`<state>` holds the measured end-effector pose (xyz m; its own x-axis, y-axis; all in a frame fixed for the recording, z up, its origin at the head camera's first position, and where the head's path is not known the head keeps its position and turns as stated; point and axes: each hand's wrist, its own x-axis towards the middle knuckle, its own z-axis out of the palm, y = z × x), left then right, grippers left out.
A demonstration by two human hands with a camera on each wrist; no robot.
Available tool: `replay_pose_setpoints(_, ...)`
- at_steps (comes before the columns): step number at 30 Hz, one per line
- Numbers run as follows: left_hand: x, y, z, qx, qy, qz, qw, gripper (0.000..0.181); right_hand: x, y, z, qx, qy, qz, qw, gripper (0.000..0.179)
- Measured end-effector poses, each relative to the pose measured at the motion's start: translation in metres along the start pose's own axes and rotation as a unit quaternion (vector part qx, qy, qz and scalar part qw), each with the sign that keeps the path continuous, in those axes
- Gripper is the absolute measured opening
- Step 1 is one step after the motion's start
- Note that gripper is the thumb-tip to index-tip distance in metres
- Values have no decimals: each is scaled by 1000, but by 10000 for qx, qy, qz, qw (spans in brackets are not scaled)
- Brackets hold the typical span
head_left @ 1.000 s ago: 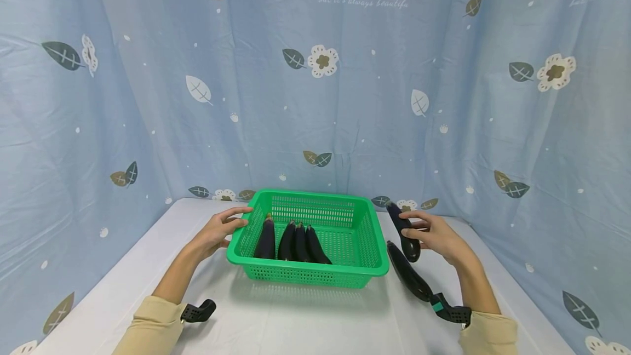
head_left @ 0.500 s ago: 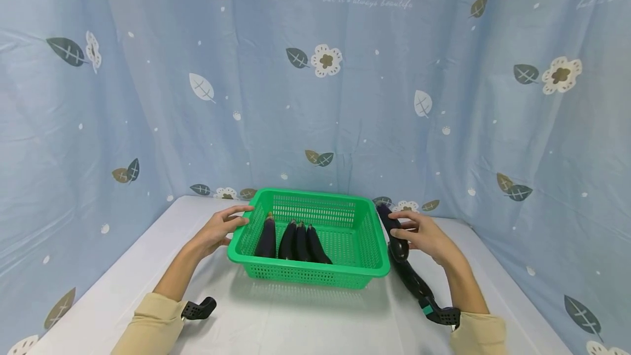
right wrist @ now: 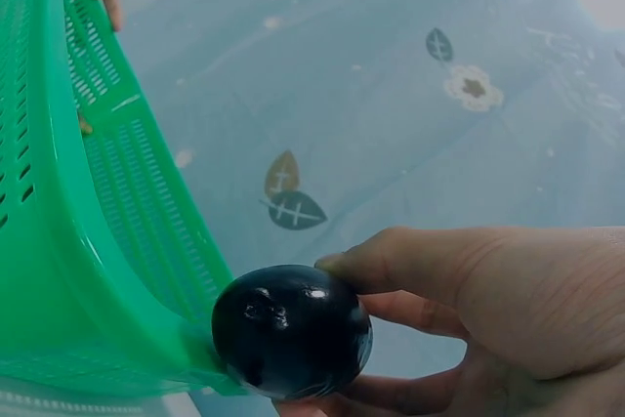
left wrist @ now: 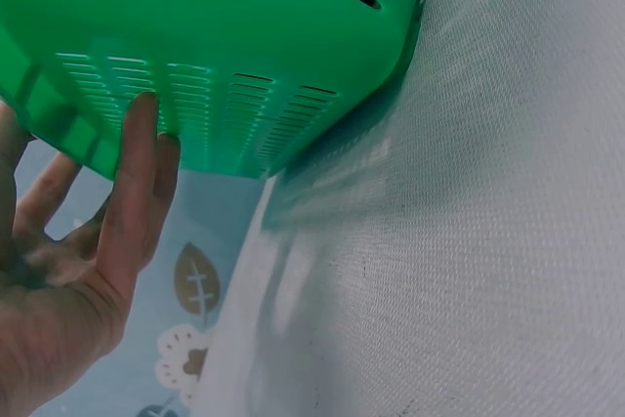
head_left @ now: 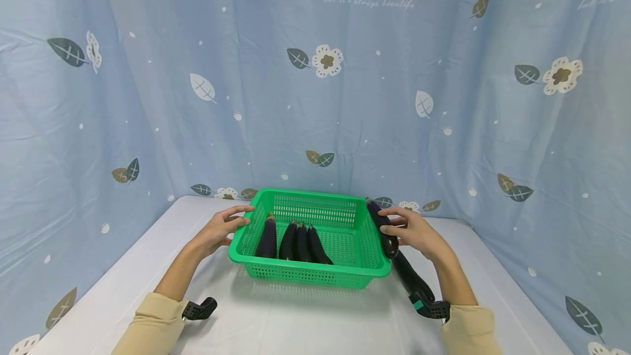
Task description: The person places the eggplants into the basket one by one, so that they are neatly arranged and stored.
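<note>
A green plastic basket (head_left: 308,277) stands on the table with several dark eggplants (head_left: 302,242) lying side by side in its left half. My left hand (head_left: 220,230) grips the basket's left rim; in the left wrist view its fingers (left wrist: 137,173) lie against the slotted outer wall. Between thumb and fingers, my right hand (head_left: 413,232) holds an eggplant (head_left: 376,213) at the basket's right rim. Its glossy rounded end (right wrist: 293,334) faces the right wrist camera and overlaps the green wall. Another eggplant (head_left: 409,275) lies on the table below, partly hidden by the wrist device.
The white tabletop (head_left: 305,325) extends in front of the basket. A blue curtain (head_left: 355,114) with leaf and flower prints hangs behind and at both sides. Each wrist wears a black device (head_left: 199,309).
My right hand has moved left with the eggplant, from over the table to the basket's right rim. The left hand keeps its place on the left rim.
</note>
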<state>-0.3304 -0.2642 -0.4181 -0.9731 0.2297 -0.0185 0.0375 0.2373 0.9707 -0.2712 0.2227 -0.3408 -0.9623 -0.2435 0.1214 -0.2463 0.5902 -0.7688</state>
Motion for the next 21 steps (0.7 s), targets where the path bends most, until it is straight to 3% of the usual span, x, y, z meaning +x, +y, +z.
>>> replay_pose_setpoints(21, 2, -4, 0, -68, -1, 64, 10000, 58, 24, -19, 23, -9, -360, 10, 9994, 44)
